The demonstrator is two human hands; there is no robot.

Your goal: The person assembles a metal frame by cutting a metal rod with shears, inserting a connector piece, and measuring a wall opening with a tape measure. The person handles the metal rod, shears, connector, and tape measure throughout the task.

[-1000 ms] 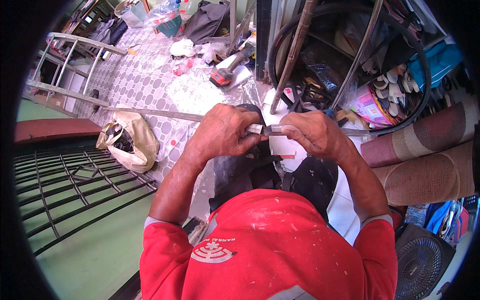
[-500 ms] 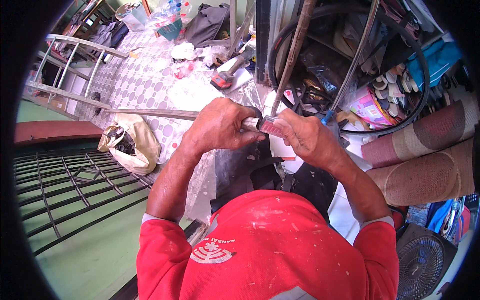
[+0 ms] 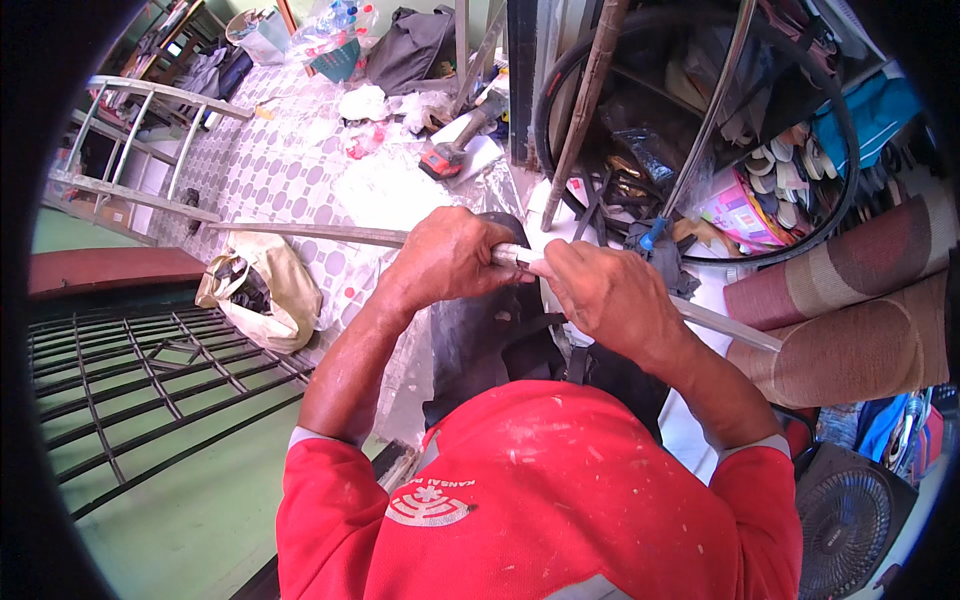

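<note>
My left hand is wrapped round a long, thin, greyish strip that runs out to the left. In front of my chest my right hand is closed on a pale strip that sticks out to the right toward the rolled mats. Between the two hands a short whitish piece shows, where the strips meet or nearly meet; whether they are joined I cannot tell. The fingers hide most of this spot.
A cordless power tool lies on the floor ahead. A cloth bag stands left, near a metal grille and a ladder. Right are leaning poles, a bicycle tyre, rolled mats and a fan.
My right hand has turned, and its strip, earlier seen only as a short end pointing left, now sticks out to the right. My left hand has shifted slightly right and down.
</note>
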